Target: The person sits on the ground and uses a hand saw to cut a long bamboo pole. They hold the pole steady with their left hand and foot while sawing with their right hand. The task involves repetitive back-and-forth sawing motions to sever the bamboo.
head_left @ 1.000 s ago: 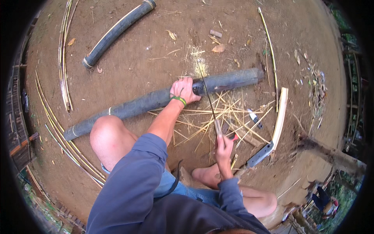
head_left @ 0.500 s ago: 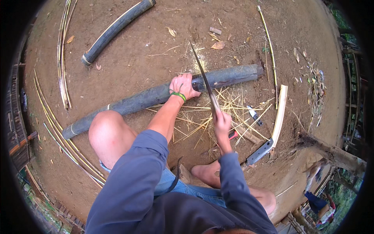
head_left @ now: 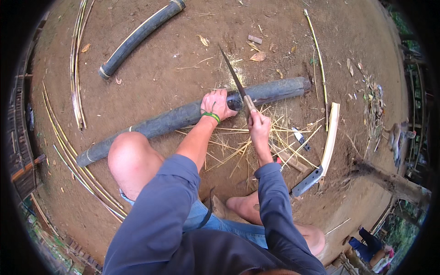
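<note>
A long dark bamboo pole (head_left: 169,120) lies slantwise on the dirt, crossing in front of my left knee. My left hand (head_left: 217,103), with a green band at its wrist, is closed over the top of the pole. In my right hand (head_left: 259,126) is the wooden handle of a saw (head_left: 232,71). The saw's narrow dark blade lies across the pole just right of my left hand, its tip pointing away over pale sawdust (head_left: 234,63). Whether the teeth sit in a cut cannot be seen.
Thin split strips (head_left: 233,146) are scattered below the pole. Right of them lie a small knife (head_left: 300,137) and a grey-handled tool (head_left: 306,182) against a pale wooden piece (head_left: 331,137). Another bamboo length (head_left: 142,39) lies far left. A bird (head_left: 398,137) stands by a log (head_left: 389,178).
My right hand has pushed the saw away from me, so its handle is now close to the pole. My left hand stays on the pole. A bird has come into sight at the right.
</note>
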Tool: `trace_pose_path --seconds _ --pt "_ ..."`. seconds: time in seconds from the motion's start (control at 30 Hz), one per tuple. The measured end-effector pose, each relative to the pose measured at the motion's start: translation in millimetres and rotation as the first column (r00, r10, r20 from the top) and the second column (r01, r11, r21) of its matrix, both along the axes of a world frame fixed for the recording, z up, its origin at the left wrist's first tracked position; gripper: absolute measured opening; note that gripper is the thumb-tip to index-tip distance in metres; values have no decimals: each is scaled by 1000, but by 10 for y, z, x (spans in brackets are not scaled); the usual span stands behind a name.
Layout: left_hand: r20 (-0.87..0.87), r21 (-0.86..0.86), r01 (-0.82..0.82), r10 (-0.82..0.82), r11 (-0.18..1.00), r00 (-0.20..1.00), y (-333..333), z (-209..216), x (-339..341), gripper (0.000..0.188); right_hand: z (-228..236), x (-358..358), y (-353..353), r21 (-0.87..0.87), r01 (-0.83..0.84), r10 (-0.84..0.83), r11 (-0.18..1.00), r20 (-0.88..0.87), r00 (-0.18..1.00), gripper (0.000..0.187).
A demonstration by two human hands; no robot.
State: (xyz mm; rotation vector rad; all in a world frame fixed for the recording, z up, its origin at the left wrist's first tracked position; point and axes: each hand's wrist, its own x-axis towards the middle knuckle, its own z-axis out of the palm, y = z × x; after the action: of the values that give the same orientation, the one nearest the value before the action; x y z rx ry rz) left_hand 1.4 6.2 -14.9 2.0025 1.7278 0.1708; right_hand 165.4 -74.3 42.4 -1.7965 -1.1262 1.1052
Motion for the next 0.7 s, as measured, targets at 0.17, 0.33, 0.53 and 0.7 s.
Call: trace_pose_path --seconds 0.17,0.33,0.53,0.7 --pt "-30 173 -31 37 984 999 -224 -24 -67 77 240 160 -1151 -31 15 -18 999 -75 997 38" --pt "2 56 -18 18 998 1000 -90 11 -12 73 -56 -65 -36 87 -44 42 995 22 999 43" --pt "-10 94 -17 18 995 1000 -109 -43 -109 70 22 188 -969 40 -46 45 998 19 999 41" --pt "8 67 -37 36 997 999 -137 -10 -56 75 -100 46 -258 70 -21 19 997 29 999 44"
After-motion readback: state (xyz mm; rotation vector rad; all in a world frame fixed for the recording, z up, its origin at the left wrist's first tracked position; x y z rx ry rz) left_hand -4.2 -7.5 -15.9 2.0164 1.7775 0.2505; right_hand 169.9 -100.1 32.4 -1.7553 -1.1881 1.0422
